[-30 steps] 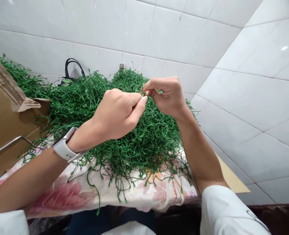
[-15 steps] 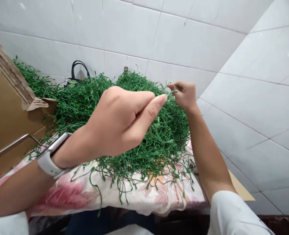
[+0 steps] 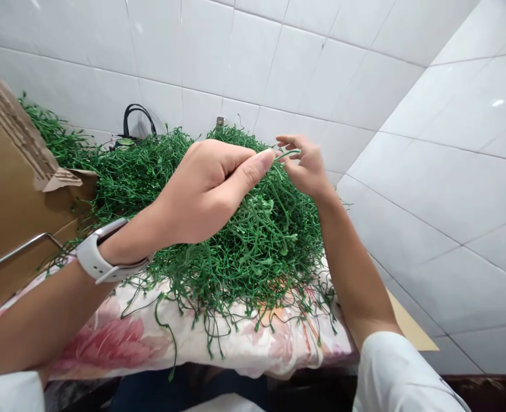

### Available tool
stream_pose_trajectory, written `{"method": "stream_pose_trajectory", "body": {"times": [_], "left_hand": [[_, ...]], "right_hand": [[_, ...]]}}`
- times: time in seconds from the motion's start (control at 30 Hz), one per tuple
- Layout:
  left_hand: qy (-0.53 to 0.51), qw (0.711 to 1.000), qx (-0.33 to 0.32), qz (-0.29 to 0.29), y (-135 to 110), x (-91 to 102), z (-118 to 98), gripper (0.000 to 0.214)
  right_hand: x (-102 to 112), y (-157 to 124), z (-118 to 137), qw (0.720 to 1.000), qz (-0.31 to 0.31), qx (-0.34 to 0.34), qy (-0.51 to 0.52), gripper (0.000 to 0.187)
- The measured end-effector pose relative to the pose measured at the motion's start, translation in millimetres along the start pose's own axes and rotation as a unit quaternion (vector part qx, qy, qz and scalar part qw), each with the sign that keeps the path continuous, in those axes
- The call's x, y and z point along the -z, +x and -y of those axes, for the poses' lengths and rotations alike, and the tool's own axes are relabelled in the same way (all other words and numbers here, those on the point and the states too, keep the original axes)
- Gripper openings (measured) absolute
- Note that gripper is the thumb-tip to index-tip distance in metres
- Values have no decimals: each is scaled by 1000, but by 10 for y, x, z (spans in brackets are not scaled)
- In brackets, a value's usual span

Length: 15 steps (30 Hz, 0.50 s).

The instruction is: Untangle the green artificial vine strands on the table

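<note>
My left hand [image 3: 222, 191], with a watch [image 3: 107, 252] on its wrist, is closed in a pinch between thumb and forefinger. A thin green stem [image 3: 293, 152] sticks out to the right from that pinch, and more green stems [image 3: 274, 226] hang below the hand. Just right of the pinch is my right hand [image 3: 307, 166], its fingers apart and slightly curled close to the stem's end. Whether its fingertips touch the stem I cannot tell. Under and behind both hands lies a big tangled heap of thin green stems [image 3: 141, 183] with small knobbed ends.
The heap rests on a flowered cloth [image 3: 111, 343], with loose stems trailing over its front edge. Cardboard [image 3: 12, 149] and a metal bar [image 3: 16, 254] stand at the left. A black handle [image 3: 139, 109] shows behind the heap. White tiled walls [image 3: 321, 68] close off the back and right.
Both hands have shifted slightly up and left. My right hand's fingers have spread from a more closed pose, while my left hand keeps its pinch on the stem.
</note>
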<state>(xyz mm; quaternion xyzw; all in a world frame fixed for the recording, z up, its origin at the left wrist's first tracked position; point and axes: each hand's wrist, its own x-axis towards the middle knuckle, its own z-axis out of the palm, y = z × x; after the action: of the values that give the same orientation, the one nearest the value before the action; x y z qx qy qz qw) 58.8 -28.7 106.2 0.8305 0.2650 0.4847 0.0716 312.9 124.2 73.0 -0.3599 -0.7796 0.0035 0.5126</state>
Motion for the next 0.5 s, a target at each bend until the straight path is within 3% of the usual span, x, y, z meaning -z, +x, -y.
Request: {"method": "stream_pose_trajectory", "body": {"times": [0.1,0.23,0.37,0.5], "left_hand": [[21,1000,19,-6,35,2,56,57],[14,999,31,-4,58,-27,99,57],[-6,999,35,8,52,-43,81,55],[-7,1000,17,7,30,35,44,51]], "right_hand": [[53,-25,257,986,73,19,147,49],[107,-120,699,929,179,107,304,50],[123,-235,1018,920,218,146,290,37],[147,-262,1071,934,208,139,254,41]]}}
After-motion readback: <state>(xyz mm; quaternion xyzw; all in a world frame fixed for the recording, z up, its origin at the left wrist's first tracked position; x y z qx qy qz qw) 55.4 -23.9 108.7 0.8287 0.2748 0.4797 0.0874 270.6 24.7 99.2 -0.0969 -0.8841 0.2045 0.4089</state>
